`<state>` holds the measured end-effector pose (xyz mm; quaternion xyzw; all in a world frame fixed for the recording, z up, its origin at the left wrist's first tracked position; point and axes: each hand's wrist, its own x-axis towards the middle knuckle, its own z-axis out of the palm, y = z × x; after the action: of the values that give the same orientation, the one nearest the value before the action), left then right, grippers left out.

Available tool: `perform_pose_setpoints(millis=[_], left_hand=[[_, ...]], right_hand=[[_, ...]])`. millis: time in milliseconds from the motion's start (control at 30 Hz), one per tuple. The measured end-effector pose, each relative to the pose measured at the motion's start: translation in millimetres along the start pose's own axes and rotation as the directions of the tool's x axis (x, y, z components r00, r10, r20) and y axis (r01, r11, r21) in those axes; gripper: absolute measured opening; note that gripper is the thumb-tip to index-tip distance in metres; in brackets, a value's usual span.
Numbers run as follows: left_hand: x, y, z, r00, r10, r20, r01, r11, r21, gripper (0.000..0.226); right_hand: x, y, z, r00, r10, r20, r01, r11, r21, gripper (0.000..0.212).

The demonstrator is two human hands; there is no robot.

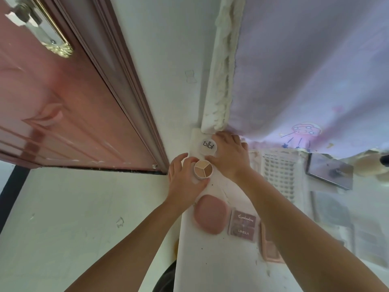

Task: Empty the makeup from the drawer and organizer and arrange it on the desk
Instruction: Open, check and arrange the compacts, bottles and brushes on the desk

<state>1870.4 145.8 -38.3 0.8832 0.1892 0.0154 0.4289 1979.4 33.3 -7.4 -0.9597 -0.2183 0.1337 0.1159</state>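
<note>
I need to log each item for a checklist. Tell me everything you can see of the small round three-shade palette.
The round palette is a small white pot, plastic by its look, open-faced with three wedge pans in beige and tan tones. It sits upright near the desk's far left edge, between the white blbl jar and the pink compact. The left hand curls round its left side; the right hand touches its far right rim.
</note>
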Motion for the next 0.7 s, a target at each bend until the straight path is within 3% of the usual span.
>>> perform_pose_setpoints(millis=[67,167,267,367,500,600,700], left_hand=[[0,0,0,1.0,0.006,0.02,-0.006,1.0,0.002,0.059],[-1,-2,-5,0.998,-0.01,0.064,0.012,0.999,-0.03,0.067],[-6,-2,-10,0.999,0.039,-0.015,-0.04,0.997,-0.059,0.055],[-8,6,-8,0.983,0.148,-0.112,-0.15,0.989,-0.005,0.045],[0,12,0,0.943,0.32,-0.095,-0.307,0.942,0.136,0.041],[5,14,4,0.927,0.368,-0.075,-0.348,0.917,0.194,0.035],[1,29,-1,0.941,0.326,-0.094,-0.313,0.94,0.135,0.03]], right_hand=[[-6,6,-14,1.0,-0.024,0.009,0.023,0.993,0.114,0.06],[-23,29,-37,0.995,-0.037,-0.088,0.059,0.964,0.26,0.041],[-38,45,-38,0.997,-0.079,-0.012,0.08,0.982,0.171,0.033],[-42,47,-21,0.983,-0.172,0.067,0.173,0.985,-0.009,0.055],[-40,47,-11,0.975,-0.22,0.006,0.218,0.963,-0.155,0.066],[-41,48,-11,0.966,-0.256,-0.037,0.248,0.958,-0.143,0.063],[-49,49,-25,0.97,-0.211,-0.118,0.216,0.976,0.038,0.048]])
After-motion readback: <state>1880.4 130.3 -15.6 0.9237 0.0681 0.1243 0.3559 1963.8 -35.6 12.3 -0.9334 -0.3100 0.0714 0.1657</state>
